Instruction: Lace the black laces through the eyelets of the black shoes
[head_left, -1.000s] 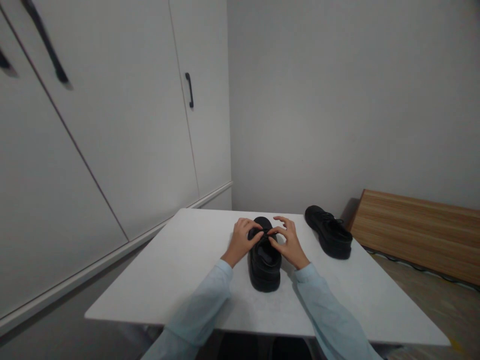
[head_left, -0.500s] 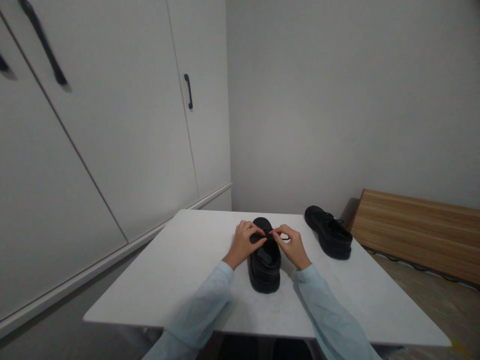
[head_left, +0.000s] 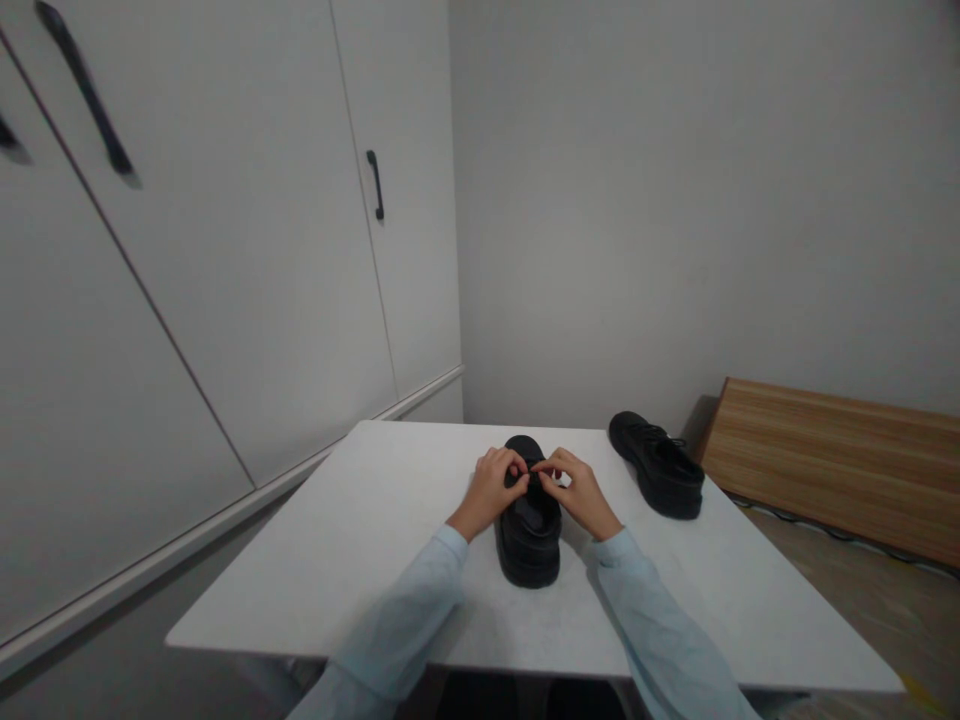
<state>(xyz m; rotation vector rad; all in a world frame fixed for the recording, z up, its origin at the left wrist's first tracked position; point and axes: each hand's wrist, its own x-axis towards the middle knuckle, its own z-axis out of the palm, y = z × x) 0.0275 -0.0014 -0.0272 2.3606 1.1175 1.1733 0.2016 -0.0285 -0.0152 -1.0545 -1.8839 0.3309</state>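
A black shoe (head_left: 529,550) stands on the white table (head_left: 337,560), its toe pointing away from me and its opening facing up. From the left, my left hand (head_left: 493,488) reaches over the lace area, thumb and fingertips pinched on the dark lace. My right hand (head_left: 576,488) is closed in a pinch at the same spot from the right, its fingertips close to those of the left. The lace between the fingers is thin and mostly hidden. A second black shoe (head_left: 660,468), with its laces showing, rests at the table's back right.
Behind the table on the left are white cabinet doors (head_left: 285,280) with dark handles. A grey wall (head_left: 675,200) rises at the back. Beyond the right edge leans a wooden board (head_left: 832,465), with a dark cable along its bottom.
Both hands have shifted slightly at the laces, and the fingertips are a little nearer each other. A lace loop that showed beneath the right fingers is no longer visible.
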